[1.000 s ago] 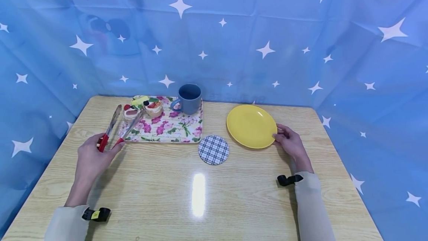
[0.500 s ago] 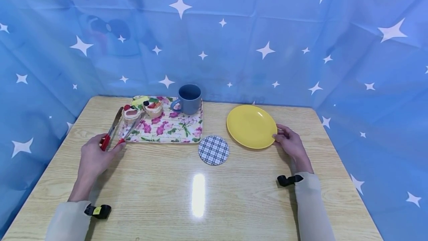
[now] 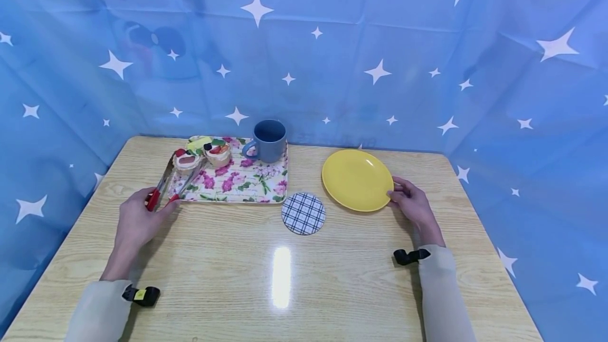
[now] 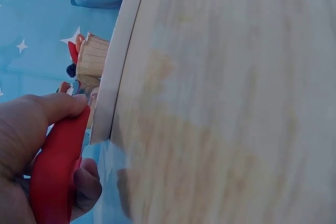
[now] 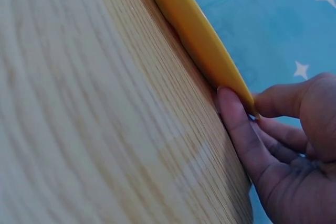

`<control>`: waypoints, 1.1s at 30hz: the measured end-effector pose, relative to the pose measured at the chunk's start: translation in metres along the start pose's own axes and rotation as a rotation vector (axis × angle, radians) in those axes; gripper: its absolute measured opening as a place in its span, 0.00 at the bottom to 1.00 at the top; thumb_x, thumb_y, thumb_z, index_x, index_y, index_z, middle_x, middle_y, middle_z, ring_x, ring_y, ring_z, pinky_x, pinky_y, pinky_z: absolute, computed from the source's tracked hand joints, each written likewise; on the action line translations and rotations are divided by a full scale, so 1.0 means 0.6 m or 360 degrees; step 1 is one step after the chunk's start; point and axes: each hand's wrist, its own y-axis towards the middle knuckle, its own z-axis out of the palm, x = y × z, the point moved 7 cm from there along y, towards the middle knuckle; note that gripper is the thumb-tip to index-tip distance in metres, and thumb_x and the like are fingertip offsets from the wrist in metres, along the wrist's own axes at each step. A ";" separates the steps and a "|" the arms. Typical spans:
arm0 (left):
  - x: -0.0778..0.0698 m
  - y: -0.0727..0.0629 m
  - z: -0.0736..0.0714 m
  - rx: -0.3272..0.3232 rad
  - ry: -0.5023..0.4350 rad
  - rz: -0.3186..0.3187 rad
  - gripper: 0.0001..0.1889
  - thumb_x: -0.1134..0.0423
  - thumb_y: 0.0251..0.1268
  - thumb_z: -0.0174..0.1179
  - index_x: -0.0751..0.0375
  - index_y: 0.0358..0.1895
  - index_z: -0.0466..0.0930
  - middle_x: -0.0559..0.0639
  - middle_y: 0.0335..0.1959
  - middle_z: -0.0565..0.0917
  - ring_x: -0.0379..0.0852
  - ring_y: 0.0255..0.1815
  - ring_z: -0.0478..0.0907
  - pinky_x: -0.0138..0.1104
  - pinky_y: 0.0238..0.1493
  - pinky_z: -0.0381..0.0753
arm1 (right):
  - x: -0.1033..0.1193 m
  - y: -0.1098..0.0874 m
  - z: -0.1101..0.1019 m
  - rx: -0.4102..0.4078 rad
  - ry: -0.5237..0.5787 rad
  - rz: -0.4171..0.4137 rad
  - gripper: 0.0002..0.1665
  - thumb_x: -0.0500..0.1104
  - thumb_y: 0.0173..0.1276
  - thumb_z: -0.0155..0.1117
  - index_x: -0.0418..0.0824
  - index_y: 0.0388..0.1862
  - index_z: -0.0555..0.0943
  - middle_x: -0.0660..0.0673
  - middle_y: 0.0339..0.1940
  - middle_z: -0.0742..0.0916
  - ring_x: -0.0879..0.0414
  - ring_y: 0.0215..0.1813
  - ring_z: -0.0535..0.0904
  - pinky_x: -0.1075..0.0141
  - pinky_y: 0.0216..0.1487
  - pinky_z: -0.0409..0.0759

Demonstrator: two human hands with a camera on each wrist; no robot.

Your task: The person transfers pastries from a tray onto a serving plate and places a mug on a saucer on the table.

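Tongs [image 3: 153,199]: red-handled with metal arms, at the near left corner of the floral tray [image 3: 256,186], handle end toward the person.
Long axis: runs away from the person, leaning somewhat to the right; the metal tips point to the far side of the table [image 3: 228,268].
Spread: the two arms stand well apart in a V, one on each side of the berry-topped cupcake [image 3: 186,161]; whether they touch it I cannot tell.
Left hand [image 3: 140,219]: holds the tongs, fingers at the left handle and thumb at the right one, not squeezed together.
Right hand [image 3: 412,202]: pinches the right rim of the yellow plate [image 3: 356,181] between thumb and fingers.
Second cupcake [image 3: 218,155]: upright on the tray, just right of the right-hand arm.
Green-and-yellow item [image 3: 198,145]: behind the two cupcakes.
Blue mug [image 3: 269,144]: upright at the tray's far right, its handle pointing left.
Checked coaster [image 3: 304,214]: flat on the table, between tray and plate.
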 end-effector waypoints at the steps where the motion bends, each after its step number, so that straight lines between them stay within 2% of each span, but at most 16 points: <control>1: 0.000 0.001 0.001 0.0005 -0.0001 0.0001 0.46 0.37 0.67 0.63 0.76 0.72 0.65 0.78 0.66 0.73 0.69 0.60 0.72 0.61 0.55 0.78 | 0.000 0.000 0.000 0.0000 0.0000 0.0003 0.35 0.42 0.79 0.59 0.41 0.81 0.61 0.38 0.63 0.75 0.70 0.47 0.82 0.69 0.51 0.85; 4: 0.000 0.003 0.003 0.0009 -0.0004 0.0015 0.46 0.37 0.68 0.63 0.76 0.71 0.66 0.77 0.64 0.74 0.68 0.58 0.73 0.58 0.50 0.79 | 0.001 -0.002 0.001 0.0000 0.0011 0.0012 0.35 0.42 0.79 0.59 0.41 0.81 0.62 0.38 0.63 0.75 0.69 0.47 0.82 0.69 0.51 0.85; 9: -0.001 0.003 0.002 0.0009 0.0001 0.0046 0.43 0.40 0.69 0.63 0.77 0.69 0.67 0.75 0.58 0.77 0.64 0.50 0.74 0.46 0.41 0.78 | 0.004 -0.003 0.003 0.0016 0.0040 0.0015 0.36 0.41 0.79 0.58 0.42 0.82 0.61 0.36 0.65 0.74 0.69 0.48 0.82 0.69 0.52 0.85; 13: -0.003 0.002 0.001 0.0020 -0.0013 0.0069 0.41 0.42 0.70 0.63 0.78 0.68 0.67 0.74 0.56 0.77 0.63 0.47 0.74 0.42 0.37 0.77 | 0.002 -0.001 0.002 0.0015 0.0050 0.0008 0.36 0.40 0.79 0.58 0.41 0.82 0.59 0.34 0.67 0.74 0.70 0.47 0.82 0.68 0.52 0.85; 19: -0.013 -0.001 -0.003 -0.0024 -0.0023 0.0115 0.37 0.46 0.71 0.63 0.78 0.67 0.68 0.73 0.51 0.79 0.59 0.42 0.74 0.35 0.29 0.73 | 0.000 0.000 0.001 0.0006 0.0066 -0.0017 0.36 0.39 0.79 0.58 0.40 0.82 0.59 0.35 0.68 0.74 0.71 0.47 0.82 0.68 0.51 0.86; 24: -0.017 -0.003 -0.003 -0.0022 -0.0011 0.0105 0.38 0.45 0.71 0.63 0.77 0.68 0.68 0.74 0.52 0.78 0.60 0.42 0.74 0.34 0.31 0.73 | 0.001 -0.002 0.001 0.0001 0.0050 -0.0018 0.36 0.40 0.79 0.58 0.40 0.82 0.60 0.36 0.66 0.75 0.71 0.47 0.82 0.69 0.51 0.85; 33: -0.018 -0.011 -0.009 -0.0070 -0.0021 0.0147 0.37 0.45 0.71 0.64 0.76 0.66 0.70 0.73 0.50 0.80 0.56 0.37 0.74 0.32 0.24 0.71 | 0.005 -0.003 0.002 0.0008 0.0059 -0.0019 0.36 0.40 0.79 0.58 0.40 0.82 0.60 0.36 0.65 0.75 0.70 0.48 0.82 0.68 0.52 0.86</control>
